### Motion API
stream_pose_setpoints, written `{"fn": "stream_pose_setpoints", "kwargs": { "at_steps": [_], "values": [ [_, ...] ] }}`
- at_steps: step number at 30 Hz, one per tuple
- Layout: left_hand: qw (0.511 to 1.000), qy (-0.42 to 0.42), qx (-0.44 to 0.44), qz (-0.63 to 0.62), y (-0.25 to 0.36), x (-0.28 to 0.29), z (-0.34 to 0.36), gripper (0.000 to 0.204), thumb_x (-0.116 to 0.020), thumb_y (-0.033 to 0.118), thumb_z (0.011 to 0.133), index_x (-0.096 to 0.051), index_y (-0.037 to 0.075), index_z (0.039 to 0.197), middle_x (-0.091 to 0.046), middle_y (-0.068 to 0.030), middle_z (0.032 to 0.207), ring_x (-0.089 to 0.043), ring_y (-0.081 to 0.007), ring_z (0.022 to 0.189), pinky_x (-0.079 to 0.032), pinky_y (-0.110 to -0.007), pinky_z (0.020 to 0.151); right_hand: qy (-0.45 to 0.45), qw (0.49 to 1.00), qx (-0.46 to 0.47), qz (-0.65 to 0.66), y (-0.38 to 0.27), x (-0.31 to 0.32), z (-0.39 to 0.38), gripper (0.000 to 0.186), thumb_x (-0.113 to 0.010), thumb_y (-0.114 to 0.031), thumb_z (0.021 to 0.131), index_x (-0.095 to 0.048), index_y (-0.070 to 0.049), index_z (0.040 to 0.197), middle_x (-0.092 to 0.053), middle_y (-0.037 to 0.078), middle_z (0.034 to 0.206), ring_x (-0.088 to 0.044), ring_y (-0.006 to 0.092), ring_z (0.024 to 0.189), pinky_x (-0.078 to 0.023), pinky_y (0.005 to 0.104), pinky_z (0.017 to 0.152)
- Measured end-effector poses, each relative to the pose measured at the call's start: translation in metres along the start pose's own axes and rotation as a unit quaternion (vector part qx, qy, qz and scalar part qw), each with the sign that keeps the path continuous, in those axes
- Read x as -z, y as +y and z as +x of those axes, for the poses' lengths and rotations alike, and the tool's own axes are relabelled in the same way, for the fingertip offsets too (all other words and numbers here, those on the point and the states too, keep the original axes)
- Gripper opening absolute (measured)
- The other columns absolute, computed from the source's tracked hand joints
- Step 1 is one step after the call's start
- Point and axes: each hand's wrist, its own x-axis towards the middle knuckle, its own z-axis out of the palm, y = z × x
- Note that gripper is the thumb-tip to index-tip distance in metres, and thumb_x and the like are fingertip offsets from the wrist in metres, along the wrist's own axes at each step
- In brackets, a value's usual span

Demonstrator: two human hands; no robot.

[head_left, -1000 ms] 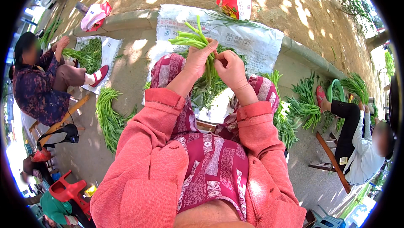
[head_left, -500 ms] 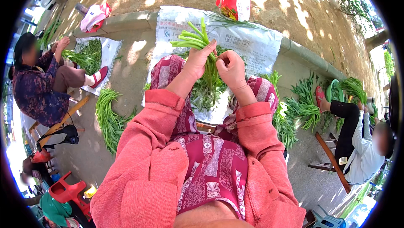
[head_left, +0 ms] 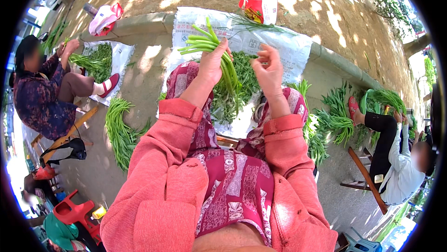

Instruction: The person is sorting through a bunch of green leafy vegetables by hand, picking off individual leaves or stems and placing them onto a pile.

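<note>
My left hand point(head_left: 212, 66) is closed around a bunch of leafy green stalks point(head_left: 227, 76), its pale cut ends fanning up and left while the rest droops downward. To the right of the bunch and apart from it is my right hand point(head_left: 270, 71). Its fingers are loosely bent and slightly blurred, and nothing shows between them. Beneath the hands, a heap of loose green leaves point(head_left: 244, 73) lies on a white woven sack point(head_left: 198, 26) spread on the ground in front of my knees.
Long green stalks lie in piles at my left point(head_left: 120, 133) and right point(head_left: 316, 142). Beyond the sack stand a red-and-white bag point(head_left: 260, 5) and a low kerb point(head_left: 337, 61). Seated people handle greens at left point(head_left: 44, 94) and right point(head_left: 402, 168). A red plastic stool point(head_left: 74, 210) stands lower left.
My right hand has come off the stalks and moved up and right, its fingers loosening. My left hand, still gripping the bunch, has shifted slightly left, uncovering more of the leaf heap.
</note>
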Motion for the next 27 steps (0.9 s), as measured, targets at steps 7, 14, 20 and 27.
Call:
{"fn": "stream_pose_setpoints", "kwargs": {
  "at_steps": [7, 14, 20, 27],
  "values": [
    [0.999, -0.012, -0.023, 0.024, -0.008, 0.001, 0.001, 0.023, -0.074, 0.024, 0.083, -0.059, 0.007, 0.090, -0.060, -0.0027, 0.073, -0.059, -0.0149, 0.065, -0.049, -0.028, 0.059, -0.152, 0.978, 0.033, -0.140, 0.000, -0.020, -0.013, 0.021, -0.075, -0.011, 0.075, -0.064, -0.003, 0.091, -0.060, 0.004, 0.082, -0.060, 0.0130, 0.073, -0.048, 0.0248, 0.065],
    [0.999, -0.035, -0.011, 0.033, -0.005, -0.001, -0.002, 0.025, -0.077, 0.022, 0.080, -0.059, 0.008, 0.089, -0.060, -0.0018, 0.075, -0.058, -0.0131, 0.066, -0.048, -0.027, 0.059, -0.150, 0.984, -0.042, -0.085, -0.003, -0.016, -0.013, 0.013, -0.070, -0.009, 0.076, -0.060, -0.001, 0.082, -0.062, 0.007, 0.075, -0.061, 0.0157, 0.067, -0.049, 0.0291, 0.064],
    [1.000, -0.003, 0.018, 0.008, -0.004, -0.002, -0.002, 0.023, -0.077, 0.022, 0.081, -0.059, 0.010, 0.087, -0.059, -0.0004, 0.074, -0.056, -0.0111, 0.065, -0.046, -0.025, 0.059, -0.108, 0.990, -0.026, -0.089, -0.006, -0.020, -0.013, 0.014, -0.070, -0.006, 0.076, -0.059, -0.001, 0.083, -0.061, 0.003, 0.076, -0.059, 0.0115, 0.067, -0.049, 0.0262, 0.064],
    [0.999, 0.030, -0.009, 0.015, -0.009, -0.005, -0.003, 0.024, -0.078, 0.023, 0.080, -0.058, 0.011, 0.082, -0.056, 0.0012, 0.074, -0.051, -0.0090, 0.064, -0.041, -0.026, 0.056, -0.113, 0.965, 0.142, -0.189, -0.004, -0.024, -0.016, 0.013, -0.067, -0.008, 0.073, -0.063, -0.006, 0.085, -0.056, 0.009, 0.081, -0.059, 0.0281, 0.074, -0.049, 0.0379, 0.065]
  ]
}}
